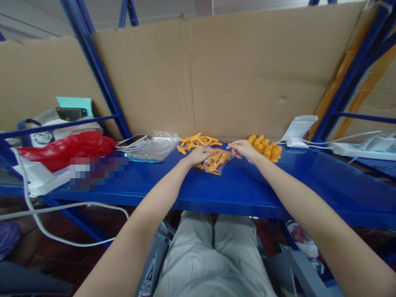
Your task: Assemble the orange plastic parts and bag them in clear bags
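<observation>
On the blue shelf (247,185) lies a small clear plastic bag (215,162) filled with orange plastic parts. My left hand (200,154) is closed on the bag's left side. My right hand (243,149) pinches its upper right edge. Just behind the bag lies a loose heap of long orange pieces (198,142). A cluster of chunky orange pieces (266,147) stands to the right of my right hand.
A stack of empty clear bags (154,148) and a phone (131,141) lie left of the heap. A red bag (66,149) is farther left. White chargers and cables (298,138) and a power strip (361,150) are on the right. A cardboard wall (232,78) backs the shelf.
</observation>
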{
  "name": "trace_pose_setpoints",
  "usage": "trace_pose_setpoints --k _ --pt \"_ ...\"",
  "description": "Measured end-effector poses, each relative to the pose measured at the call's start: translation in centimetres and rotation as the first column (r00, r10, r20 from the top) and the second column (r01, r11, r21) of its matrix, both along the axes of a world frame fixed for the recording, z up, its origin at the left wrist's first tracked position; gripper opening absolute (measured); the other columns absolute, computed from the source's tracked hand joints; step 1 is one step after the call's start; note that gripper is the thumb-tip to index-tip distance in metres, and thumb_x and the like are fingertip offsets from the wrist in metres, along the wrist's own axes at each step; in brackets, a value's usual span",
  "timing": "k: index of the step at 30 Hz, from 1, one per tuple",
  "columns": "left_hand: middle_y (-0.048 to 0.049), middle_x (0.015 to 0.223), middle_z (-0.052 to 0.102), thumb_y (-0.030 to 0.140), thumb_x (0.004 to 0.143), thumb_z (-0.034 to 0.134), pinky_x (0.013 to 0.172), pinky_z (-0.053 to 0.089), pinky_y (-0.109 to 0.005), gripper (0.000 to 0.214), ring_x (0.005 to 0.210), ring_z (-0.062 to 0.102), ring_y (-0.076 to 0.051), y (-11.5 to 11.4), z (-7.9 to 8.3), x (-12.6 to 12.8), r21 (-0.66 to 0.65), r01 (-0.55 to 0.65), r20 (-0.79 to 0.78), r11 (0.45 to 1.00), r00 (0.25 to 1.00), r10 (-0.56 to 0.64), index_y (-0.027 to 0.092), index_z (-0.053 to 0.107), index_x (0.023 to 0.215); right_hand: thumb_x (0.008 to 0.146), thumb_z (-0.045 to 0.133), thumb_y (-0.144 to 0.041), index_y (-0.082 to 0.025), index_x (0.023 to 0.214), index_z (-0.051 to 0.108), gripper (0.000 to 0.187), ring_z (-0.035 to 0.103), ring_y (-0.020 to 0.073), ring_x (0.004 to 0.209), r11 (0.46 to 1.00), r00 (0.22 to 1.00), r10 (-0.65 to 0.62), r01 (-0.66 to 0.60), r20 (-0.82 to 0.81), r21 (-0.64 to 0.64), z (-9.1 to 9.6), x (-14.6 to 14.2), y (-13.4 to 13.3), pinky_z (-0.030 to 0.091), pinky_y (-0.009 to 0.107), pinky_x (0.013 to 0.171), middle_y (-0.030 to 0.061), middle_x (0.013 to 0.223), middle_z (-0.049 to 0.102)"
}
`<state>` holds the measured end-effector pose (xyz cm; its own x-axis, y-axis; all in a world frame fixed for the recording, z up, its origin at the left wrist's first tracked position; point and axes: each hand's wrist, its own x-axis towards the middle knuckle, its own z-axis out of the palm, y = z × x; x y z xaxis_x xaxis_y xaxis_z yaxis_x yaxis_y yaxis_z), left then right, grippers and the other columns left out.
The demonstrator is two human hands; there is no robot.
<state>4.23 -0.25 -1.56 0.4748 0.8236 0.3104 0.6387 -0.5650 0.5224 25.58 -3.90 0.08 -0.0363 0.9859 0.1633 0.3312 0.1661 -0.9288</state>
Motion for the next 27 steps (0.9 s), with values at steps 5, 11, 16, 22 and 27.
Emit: trace_pose_setpoints --k 5,11,16,22,27 --pt "-0.0059 0.097 0.076 0.042 0.087 0.053 0.090 0.050 -0.029 0.035 0.101 0.066 -0.023 -0.2 0.2 -0.1 -0.036 0.055 0.000 0.998 0.999 -0.055 0.016 0.074 0.075 0.091 0.057 -0.019 -0.012 0.076 0.063 0.018 0.043 0.0049 0.041 0.987 0.987 -0.159 0.159 0.033 -0.009 -0.5 0.3 0.9 0.033 0.015 0.039 -0.0018 0.055 0.055" --pt "-0.0069 0.100 0.076 0.039 0.087 0.055 0.091 0.050 -0.032 0.033 0.101 0.066 -0.024 -0.1 -0.1 0.0 -0.059 0.090 0.040 0.994 0.995 -0.088 0.015 0.075 0.075 0.093 0.053 -0.021 -0.010 0.083 0.068 0.021 0.053 0.0082 0.057 0.977 0.961 -0.192 0.206 0.201 -0.047 -0.5 0.0 0.7 0.038 0.018 0.049 0.0088 0.085 0.071" --pt "-0.0070 0.110 0.074 0.034 0.089 0.054 0.100 0.045 -0.034 0.029 0.110 0.063 -0.023 -0.3 -0.3 0.3 -0.044 0.180 0.041 0.983 0.983 -0.179 0.015 0.076 0.084 0.092 0.056 -0.031 -0.010 0.086 0.073 0.028 0.058 0.0125 0.061 0.984 0.959 -0.114 0.145 0.258 -0.106 -0.4 0.1 0.6 0.043 0.021 0.056 0.0089 0.082 0.073" --pt "-0.0073 0.125 0.064 0.024 0.088 0.057 0.107 0.039 -0.035 0.021 0.118 0.057 -0.019 -0.5 -0.3 0.9 0.095 0.173 0.002 0.980 0.985 -0.174 0.019 0.076 0.097 0.091 0.058 -0.027 -0.010 0.084 0.070 0.022 0.053 0.0101 0.052 0.967 0.964 -0.144 0.185 0.223 -0.175 0.1 0.1 0.0 0.039 0.021 0.047 0.0093 0.081 0.071" --pt "-0.0056 0.113 0.066 0.022 0.087 0.058 0.104 0.042 -0.038 0.022 0.109 0.059 -0.019 -0.1 -0.6 0.9 0.156 0.205 0.001 0.966 0.978 -0.208 0.022 0.076 0.099 0.090 0.058 -0.022 -0.010 0.081 0.067 0.017 0.054 0.0110 0.049 0.941 0.980 -0.142 0.177 0.138 -0.290 -0.1 0.0 0.4 0.041 0.021 0.045 0.0048 0.064 0.066"
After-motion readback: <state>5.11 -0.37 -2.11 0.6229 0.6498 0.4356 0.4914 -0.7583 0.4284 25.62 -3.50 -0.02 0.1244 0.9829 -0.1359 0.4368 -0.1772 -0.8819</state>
